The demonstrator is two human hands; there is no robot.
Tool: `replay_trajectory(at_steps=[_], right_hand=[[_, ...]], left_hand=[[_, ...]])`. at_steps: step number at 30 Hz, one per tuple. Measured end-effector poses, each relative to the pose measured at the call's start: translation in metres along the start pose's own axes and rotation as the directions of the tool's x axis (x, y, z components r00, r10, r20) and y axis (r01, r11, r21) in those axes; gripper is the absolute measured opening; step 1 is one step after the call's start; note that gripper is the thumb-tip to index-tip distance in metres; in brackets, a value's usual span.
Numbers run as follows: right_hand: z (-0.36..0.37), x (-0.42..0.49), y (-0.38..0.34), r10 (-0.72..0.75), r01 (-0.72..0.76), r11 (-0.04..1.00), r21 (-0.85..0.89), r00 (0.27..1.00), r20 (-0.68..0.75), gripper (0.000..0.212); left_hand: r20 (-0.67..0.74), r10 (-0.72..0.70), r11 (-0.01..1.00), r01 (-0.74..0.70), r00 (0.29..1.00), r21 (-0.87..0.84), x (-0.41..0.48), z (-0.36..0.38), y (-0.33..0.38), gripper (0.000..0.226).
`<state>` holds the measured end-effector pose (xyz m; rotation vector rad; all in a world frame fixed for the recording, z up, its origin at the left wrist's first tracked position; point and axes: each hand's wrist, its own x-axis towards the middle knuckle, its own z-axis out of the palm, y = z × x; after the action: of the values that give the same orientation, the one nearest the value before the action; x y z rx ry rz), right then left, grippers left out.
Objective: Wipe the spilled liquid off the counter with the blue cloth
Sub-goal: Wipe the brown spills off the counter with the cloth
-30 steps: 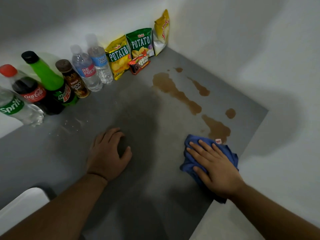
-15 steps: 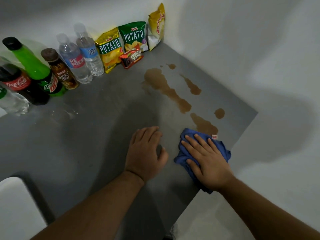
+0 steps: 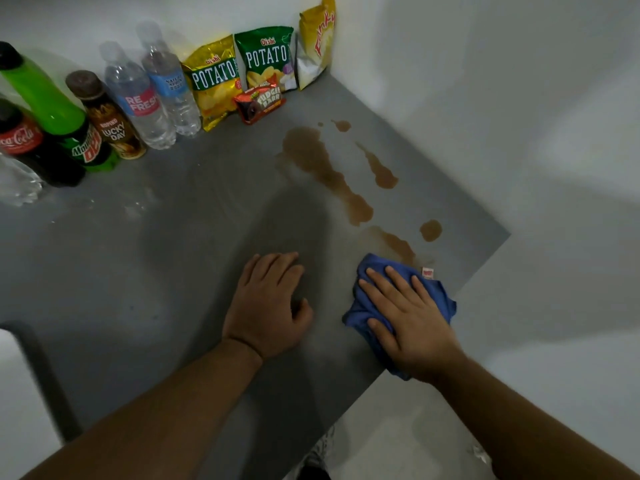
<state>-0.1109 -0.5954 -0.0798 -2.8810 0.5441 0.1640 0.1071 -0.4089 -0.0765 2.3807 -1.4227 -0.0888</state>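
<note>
My right hand [image 3: 412, 323] lay flat on the cloth [image 3: 440, 296], fingers straight and spread, pressing it to the counter [image 3: 173, 254] near the right edge. The bunched cloth's white tag [image 3: 428, 272] showed at its far right corner, and its far tip met the nearest patch [image 3: 394, 242] of the brown spill [image 3: 322, 164]. The spill ran from there toward the far corner in a long trail, with a thinner streak [image 3: 381, 171] to its right and a round spot [image 3: 430, 230] near the right edge. My left hand [image 3: 270, 306] rested palm down on the bare counter just left of the cloth, fingers relaxed and holding nothing, thumb turned toward the cloth. Along the far wall [image 3: 485, 98] stood a Coca-Cola bottle [image 3: 20, 140], a green Mountain Dew [image 3: 59, 112], a Lucky Day bottle [image 3: 110, 123] and two water bottles [image 3: 138, 102], then three chip bags [image 3: 214, 81] and a fudge bar [image 3: 259, 103], all well apart from the cloth.
</note>
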Motion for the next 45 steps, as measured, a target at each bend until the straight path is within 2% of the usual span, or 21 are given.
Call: replay_trajectory(at_steps=[4,8,10,12,15,19,24,28,30,35,40,42,45], right_hand=[[-0.010,0.028,0.019,0.124,-0.124,0.992,0.003,0.992,-0.014,0.063],[-0.009,0.075,0.001,0.252,-0.252,0.967,0.024,0.967,-0.020,0.067],[-0.005,0.074,-0.013,0.186,-0.186,0.983,0.006,0.983,-0.013,0.067],[-0.002,0.052,-0.013,0.044,-0.044,0.999,-0.007,0.999,0.018,0.065],[-0.004,0.021,0.019,-0.053,0.054,0.998,-0.015,0.998,0.032,0.061],[-0.017,0.037,0.048,0.064,-0.063,0.998,-0.017,0.998,0.028,0.064],[-0.019,0.093,0.021,0.165,-0.165,0.986,-0.005,0.986,-0.006,0.067],[-0.014,0.066,0.014,-0.024,0.024,1.000,0.014,1.000,-0.016,0.062],[-0.014,0.044,0.030,-0.071,0.072,0.997,0.010,0.997,-0.023,0.061],[-0.024,0.048,0.069,0.138,-0.138,0.990,-0.011,0.990,-0.014,0.065],[-0.025,0.103,0.045,0.248,-0.248,0.969,0.000,0.969,-0.017,0.068],[-0.021,0.103,0.030,0.206,-0.206,0.978,-0.003,0.978,-0.016,0.070],[-0.016,0.073,0.023,0.069,-0.069,0.998,-0.003,0.998,0.006,0.066]], left_hand=[[0.014,-0.006,1.000,0.006,1.000,0.007,0.001,-0.002,0.002,0.052],[0.039,-0.011,1.000,0.011,0.999,0.005,0.001,-0.005,0.004,0.054],[0.063,-0.020,1.000,0.020,0.998,0.001,0.001,-0.007,0.005,0.055],[0.080,-0.027,1.000,0.027,0.996,0.002,0.001,-0.008,0.005,0.054],[0.077,-0.029,0.999,0.028,0.997,0.017,0.002,-0.010,0.006,0.053],[0.077,-0.024,1.000,0.024,0.997,0.008,0.003,-0.010,0.006,0.053],[0.070,-0.023,1.000,0.022,0.997,0.014,0.002,-0.006,0.005,0.053],[0.070,-0.011,1.000,0.010,0.997,0.026,0.004,-0.007,0.004,0.053],[0.065,-0.012,1.000,0.010,0.998,0.022,0.004,-0.008,0.004,0.052],[0.054,-0.005,1.000,0.005,0.998,0.006,0.004,-0.008,0.005,0.051],[0.051,0.008,1.000,-0.009,0.999,0.013,0.003,-0.005,0.002,0.052],[0.059,0.009,1.000,-0.010,0.998,0.016,0.004,-0.005,0.001,0.051],[0.058,0.002,1.000,-0.002,0.998,0.001,0.004,-0.005,0.001,0.050]])
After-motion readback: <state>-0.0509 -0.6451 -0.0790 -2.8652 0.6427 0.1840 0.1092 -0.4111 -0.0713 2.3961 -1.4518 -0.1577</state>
